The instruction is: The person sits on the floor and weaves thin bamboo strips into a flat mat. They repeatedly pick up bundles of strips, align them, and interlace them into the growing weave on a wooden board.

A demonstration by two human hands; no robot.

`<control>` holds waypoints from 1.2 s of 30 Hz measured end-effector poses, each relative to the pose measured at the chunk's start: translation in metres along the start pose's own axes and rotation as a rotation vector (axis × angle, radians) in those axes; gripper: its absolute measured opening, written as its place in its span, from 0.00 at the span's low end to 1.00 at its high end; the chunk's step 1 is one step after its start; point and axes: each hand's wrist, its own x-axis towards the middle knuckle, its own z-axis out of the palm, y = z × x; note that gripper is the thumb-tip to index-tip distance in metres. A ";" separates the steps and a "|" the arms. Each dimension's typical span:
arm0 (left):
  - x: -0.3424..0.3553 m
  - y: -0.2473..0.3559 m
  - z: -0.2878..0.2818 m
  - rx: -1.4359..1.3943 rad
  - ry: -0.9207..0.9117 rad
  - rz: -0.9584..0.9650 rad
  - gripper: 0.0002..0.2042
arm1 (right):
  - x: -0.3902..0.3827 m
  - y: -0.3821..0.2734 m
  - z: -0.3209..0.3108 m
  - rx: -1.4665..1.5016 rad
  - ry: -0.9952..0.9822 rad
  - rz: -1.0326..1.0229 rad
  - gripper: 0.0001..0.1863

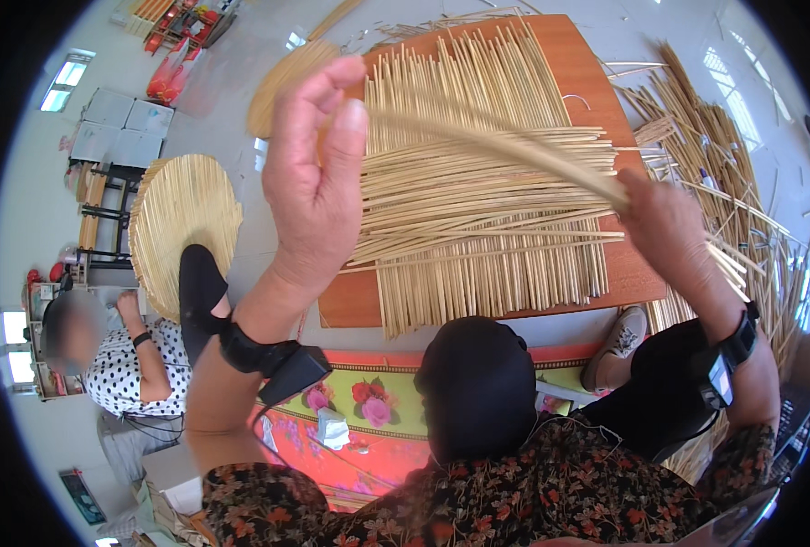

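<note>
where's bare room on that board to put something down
Bare wood shows on the board along its right edge and near right corner, beside the right hand, and in a strip at the near left corner. The middle is packed with woven straws; loose straws crowd the floor on the right.

left hand [312, 173]: raised, pinching one end of a reed strip [487, 141]
right hand [665, 223]: grips the strip's other end
below: woven reed mat [478, 182] on a wooden board [597, 91]

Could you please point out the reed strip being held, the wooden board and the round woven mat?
reed strip [505, 146], head view, middle of its length.
wooden board [638, 269], head view, bare right edge.
round woven mat [181, 219], head view, centre of its surface.
</note>
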 end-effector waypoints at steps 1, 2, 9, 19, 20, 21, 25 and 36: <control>0.001 0.001 0.001 -0.075 0.103 0.033 0.15 | 0.003 0.005 -0.009 0.007 0.037 0.052 0.12; -0.006 -0.007 0.005 -0.068 0.126 -0.004 0.16 | 0.005 0.010 -0.015 0.045 0.054 0.093 0.13; -0.125 -0.100 0.095 0.571 -0.428 -0.227 0.32 | -0.002 0.017 -0.028 0.163 0.188 0.113 0.14; -0.147 -0.157 0.126 0.766 -0.540 -0.317 0.42 | -0.005 0.030 -0.033 0.263 0.121 0.184 0.15; -0.147 -0.156 0.127 0.756 -0.536 -0.318 0.43 | -0.006 0.031 -0.032 0.260 0.132 0.176 0.14; -0.150 -0.153 0.128 0.753 -0.554 -0.307 0.43 | -0.007 0.029 -0.036 0.261 0.126 0.181 0.14; -0.159 -0.146 0.124 0.742 -0.589 -0.255 0.44 | -0.009 0.021 -0.042 0.299 0.114 0.191 0.13; -0.154 -0.127 0.126 0.788 -0.720 -0.200 0.43 | -0.008 0.024 -0.046 0.363 0.090 0.202 0.14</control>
